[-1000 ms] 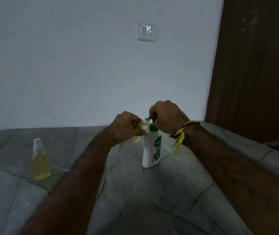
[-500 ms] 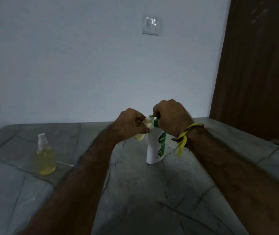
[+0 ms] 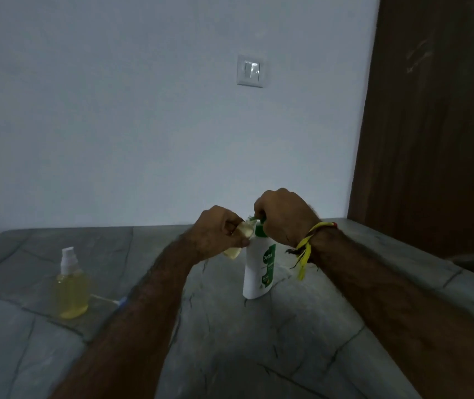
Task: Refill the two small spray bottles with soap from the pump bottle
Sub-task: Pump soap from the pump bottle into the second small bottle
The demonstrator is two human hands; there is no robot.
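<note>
Soap in the white plastic pump bottle with green label (image 3: 259,267) stands upright at centre frame on the grey stone counter (image 3: 230,341), under my right hand (image 3: 284,217), which curls over its green pump top. My left hand (image 3: 218,233) grips a small clear yellowish spray bottle (image 3: 237,240), tilted against the nozzle. Compared with a second ago, both hands hold the same grips. A second small yellow spray bottle with white sprayer (image 3: 70,286) stands at lower left.

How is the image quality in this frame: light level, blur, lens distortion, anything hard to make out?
Head view: dim, bluish, underexposed; the wide lens bows the door edge; the left hand grips a small bottle, tilted at the pump bottle, its neck murky; the right hand hides the pump head; the capped spray bottle reads clearly.
</note>
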